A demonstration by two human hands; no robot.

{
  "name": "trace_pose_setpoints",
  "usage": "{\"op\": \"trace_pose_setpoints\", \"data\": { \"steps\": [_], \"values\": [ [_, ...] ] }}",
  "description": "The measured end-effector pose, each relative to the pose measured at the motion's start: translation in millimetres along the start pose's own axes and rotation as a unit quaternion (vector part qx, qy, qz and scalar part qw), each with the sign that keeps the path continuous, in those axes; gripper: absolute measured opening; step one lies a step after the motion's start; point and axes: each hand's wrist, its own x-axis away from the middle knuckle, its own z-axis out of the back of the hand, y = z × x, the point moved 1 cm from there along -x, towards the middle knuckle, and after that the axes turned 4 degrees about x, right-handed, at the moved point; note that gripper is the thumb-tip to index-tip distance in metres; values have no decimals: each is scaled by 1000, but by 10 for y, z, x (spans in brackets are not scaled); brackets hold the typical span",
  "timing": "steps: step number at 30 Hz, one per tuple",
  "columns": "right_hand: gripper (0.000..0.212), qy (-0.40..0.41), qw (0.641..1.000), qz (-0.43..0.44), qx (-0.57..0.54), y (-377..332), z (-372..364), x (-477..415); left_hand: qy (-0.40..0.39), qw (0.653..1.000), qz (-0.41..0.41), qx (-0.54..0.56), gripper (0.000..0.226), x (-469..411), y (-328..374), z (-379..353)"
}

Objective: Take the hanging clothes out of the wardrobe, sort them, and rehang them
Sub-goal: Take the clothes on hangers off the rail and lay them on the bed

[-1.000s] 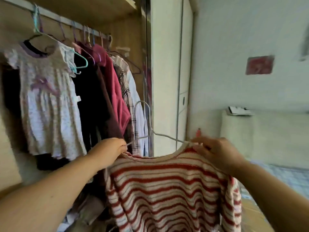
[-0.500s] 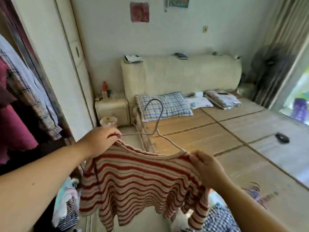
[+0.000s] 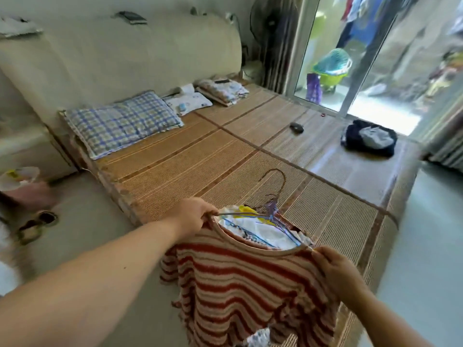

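We've got one striped sweater (image 3: 245, 284) on one wire hanger (image 3: 280, 190), held out at the near edge of the bed (image 3: 200, 159), right over a small heap of clothes (image 3: 263, 230) lying there. Left grip (image 3: 193, 216) pinches one shoulder at the hanger's end. Right grip (image 3: 338, 269) is curled round the other shoulder. Also on the bed: one checked pillow (image 3: 122, 123) at the head end, one dark bundle (image 3: 368, 137) near the far right corner, and one small dark object (image 3: 297, 127) between them.
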Motion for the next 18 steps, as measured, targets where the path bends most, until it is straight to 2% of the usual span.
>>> {"op": "trace_pose_setpoints", "data": {
  "steps": [11,18],
  "values": [
    [18,-56,986,-122,101,856,26,-1476,-59,995,67,-48,37,-1689,273,-798],
    [16,-104,975,-136,139,1144,-178,-2273,-112,985,124,-49,31,-2420,29,-1247]
  ]
}}
